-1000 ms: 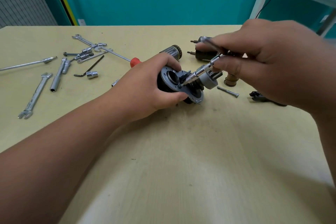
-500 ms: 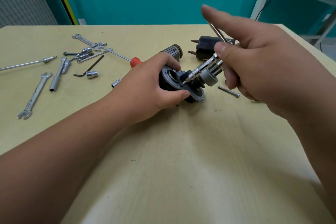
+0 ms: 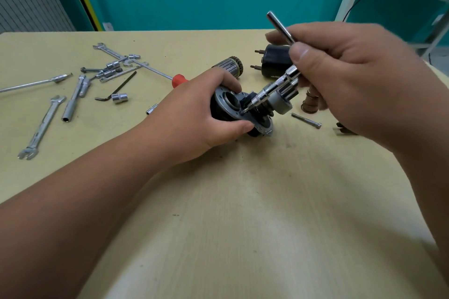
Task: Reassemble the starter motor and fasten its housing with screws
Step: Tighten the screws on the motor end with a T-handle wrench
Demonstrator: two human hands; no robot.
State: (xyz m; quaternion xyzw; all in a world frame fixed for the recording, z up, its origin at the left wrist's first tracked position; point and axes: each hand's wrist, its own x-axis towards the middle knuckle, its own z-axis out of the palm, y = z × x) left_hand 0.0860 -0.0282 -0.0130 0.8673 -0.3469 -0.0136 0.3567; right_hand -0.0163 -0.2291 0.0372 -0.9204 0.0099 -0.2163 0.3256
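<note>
Regripping: right hand (image 3: 359, 85), finger-out half a second ago, now pinches slim silver driver (image 3: 272, 85), tip still on grey flange of black starter motor housing (image 3: 261, 126), clasped on pale wooden table (image 3: 243, 201) by left hand (image 3: 201, 114). Screw-turning continues. Nearby: loose silver bolt (image 3: 306, 120), black motor can (image 3: 274, 60); grey pinion (image 3: 279, 103) crowds driver.

I'm counting what's lying around: one hex key (image 3: 116, 88), one red-handled screwdriver (image 3: 178, 80), one loose bolt (image 3: 306, 120), one armature (image 3: 230, 67), two open-end wrenches (image 3: 41, 126) (image 3: 107, 48), and two stray sockets (image 3: 119, 98) (image 3: 151, 109), with more hiding in the tool pile (image 3: 109, 69).
</note>
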